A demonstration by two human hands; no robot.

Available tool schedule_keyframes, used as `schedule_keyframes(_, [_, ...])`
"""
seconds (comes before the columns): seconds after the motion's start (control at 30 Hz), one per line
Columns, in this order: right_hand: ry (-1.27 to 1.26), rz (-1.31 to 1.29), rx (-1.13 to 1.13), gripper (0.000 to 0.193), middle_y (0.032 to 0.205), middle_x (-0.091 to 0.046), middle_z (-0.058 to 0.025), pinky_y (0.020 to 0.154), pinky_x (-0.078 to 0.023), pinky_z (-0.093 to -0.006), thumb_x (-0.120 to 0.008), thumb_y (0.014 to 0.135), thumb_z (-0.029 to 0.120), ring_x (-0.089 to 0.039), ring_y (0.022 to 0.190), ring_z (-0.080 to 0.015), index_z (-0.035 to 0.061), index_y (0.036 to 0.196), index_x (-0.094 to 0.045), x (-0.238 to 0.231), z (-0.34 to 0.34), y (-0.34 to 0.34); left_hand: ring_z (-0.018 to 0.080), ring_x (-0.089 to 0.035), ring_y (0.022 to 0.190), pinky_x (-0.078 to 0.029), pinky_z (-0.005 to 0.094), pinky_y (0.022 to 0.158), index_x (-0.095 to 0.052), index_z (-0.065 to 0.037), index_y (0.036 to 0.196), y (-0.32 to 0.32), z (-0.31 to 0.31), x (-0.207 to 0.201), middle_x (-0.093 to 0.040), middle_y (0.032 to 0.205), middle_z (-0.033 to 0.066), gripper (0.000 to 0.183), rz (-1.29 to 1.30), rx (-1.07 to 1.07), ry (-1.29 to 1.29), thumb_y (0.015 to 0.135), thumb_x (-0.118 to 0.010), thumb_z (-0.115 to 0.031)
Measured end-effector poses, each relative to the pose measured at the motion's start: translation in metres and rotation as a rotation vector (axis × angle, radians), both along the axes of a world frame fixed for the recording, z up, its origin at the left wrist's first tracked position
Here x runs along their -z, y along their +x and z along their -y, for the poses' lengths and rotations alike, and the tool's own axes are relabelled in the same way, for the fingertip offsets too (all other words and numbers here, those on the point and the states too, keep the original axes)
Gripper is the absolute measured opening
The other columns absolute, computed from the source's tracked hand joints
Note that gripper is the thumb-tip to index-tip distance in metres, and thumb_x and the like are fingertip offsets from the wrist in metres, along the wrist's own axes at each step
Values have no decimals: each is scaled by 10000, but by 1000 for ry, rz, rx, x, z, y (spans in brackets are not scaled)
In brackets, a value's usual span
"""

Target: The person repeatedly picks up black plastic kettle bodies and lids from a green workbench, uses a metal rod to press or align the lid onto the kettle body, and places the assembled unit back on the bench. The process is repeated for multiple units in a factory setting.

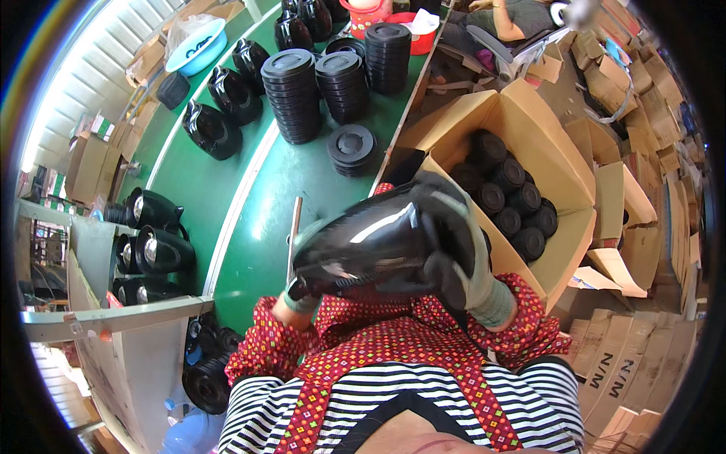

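Observation:
A glossy black jug (363, 246), smeared by motion, lies tilted sideways in front of my chest, above the near edge of the green table (265, 257). My left hand (306, 246), in a grey-green glove, closes round its left end, its fingers mostly hidden behind the jug. At the other end my right hand (469, 250) grips it, in a grey-green glove with black patches. A thin brown rod (296, 219) stands up beside my left hand; whether the hand touches it I cannot tell.
Stacks of round black lids (291, 94) and several black jugs (212, 130) stand farther along the table. More jugs (162, 250) lie at the left. On the right, an open carton (560, 234) holds round black pieces. Beyond the carton a person (514, 21) sits.

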State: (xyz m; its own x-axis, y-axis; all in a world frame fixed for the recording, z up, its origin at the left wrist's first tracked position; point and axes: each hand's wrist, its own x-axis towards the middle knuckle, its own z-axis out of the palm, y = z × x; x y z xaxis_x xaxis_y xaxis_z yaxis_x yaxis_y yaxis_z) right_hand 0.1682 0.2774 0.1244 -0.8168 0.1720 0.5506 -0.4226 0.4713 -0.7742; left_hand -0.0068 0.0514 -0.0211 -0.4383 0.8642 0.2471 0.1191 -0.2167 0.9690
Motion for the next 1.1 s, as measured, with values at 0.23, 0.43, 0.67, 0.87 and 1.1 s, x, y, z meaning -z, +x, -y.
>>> schedule_keyframes(0.23, [-490, 303, 103, 630, 1402, -619, -130, 1127, -432, -346, -598, 1051, 442, -582, 1289, -226, -40, 1455, -559, 11, -26, 8, 234, -657, 1220, -536, 398, 1078, -584, 33, 1419, 52, -2, 10, -672, 1366, 152, 724, -92, -409, -108, 772, -872, -117])
schedule_keyframes(0.43, [-459, 653, -155, 594, 1255, -708, -110, 1069, -483, -329, -722, 918, 344, -653, 1177, -190, -43, 1365, -658, 0, -88, 3, 418, -555, 1360, -424, 443, 1182, -450, -4, 1537, 63, 36, -57, -553, 1460, 270, 833, -450, -189, -341, 813, -835, -154])
schedule_keyframes(0.67, [-315, 797, -403, 413, 1179, -739, -70, 985, -526, -333, -694, 1005, 297, -669, 1104, -150, -21, 1268, -703, 84, -54, -33, 448, -621, 1206, -529, 475, 1037, -300, -122, 1665, -4, 99, 5, -500, 1495, 288, 980, -533, -543, -1157, 863, -838, -287])
schedule_keyframes(0.87, [-456, 703, -112, 347, 1189, -711, -129, 945, -532, -292, -600, 1061, 253, -668, 1072, -149, 11, 1296, -680, 98, -40, -26, 40, -514, 703, -432, 203, 565, -451, -137, 1619, -9, 92, -8, -700, 1045, 10, 647, 397, -611, -614, 1017, -687, -127])
schedule_keyframes(1.1, [300, 106, 166, 393, 1376, -639, -139, 1186, -390, -449, -596, 1041, 232, -616, 1248, -315, 26, 1365, -677, 37, -37, -32, 26, -468, 642, -334, 202, 527, -519, -34, 1560, 7, -3, -147, -699, 1044, 29, 588, 202, -349, -589, 1005, -700, -108])
